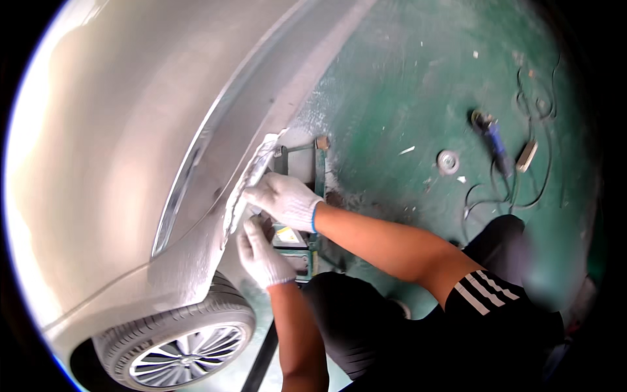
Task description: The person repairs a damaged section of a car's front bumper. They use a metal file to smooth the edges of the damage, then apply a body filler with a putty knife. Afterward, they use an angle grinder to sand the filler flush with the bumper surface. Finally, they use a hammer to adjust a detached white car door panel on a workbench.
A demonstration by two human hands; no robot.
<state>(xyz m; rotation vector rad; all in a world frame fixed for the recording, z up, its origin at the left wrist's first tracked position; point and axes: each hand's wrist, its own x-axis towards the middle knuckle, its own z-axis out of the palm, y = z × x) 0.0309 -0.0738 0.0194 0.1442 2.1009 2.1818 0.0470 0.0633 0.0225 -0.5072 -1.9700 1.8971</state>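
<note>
A silver car body [130,144] fills the left side. Along its lower edge runs a ragged whitish strip [251,175], rough on the surface; whether it is filler or a peeling layer I cannot tell. Both my hands wear white knitted gloves. My right hand [287,199] reaches in from the right, its fingers closed together against the lower part of this strip. Just below it is my left hand [264,255], with fingers curled upward beneath the car's edge. Something small and dark shows by the left fingertips, too hidden to name.
A car wheel [186,356] is at lower left. Under my hands stands a dark green metal frame [320,173] with a box [290,236]. On the green floor [405,72] lie a blue power tool [494,144], a round disc [448,162], a tan block [526,157] and looped cables [547,173].
</note>
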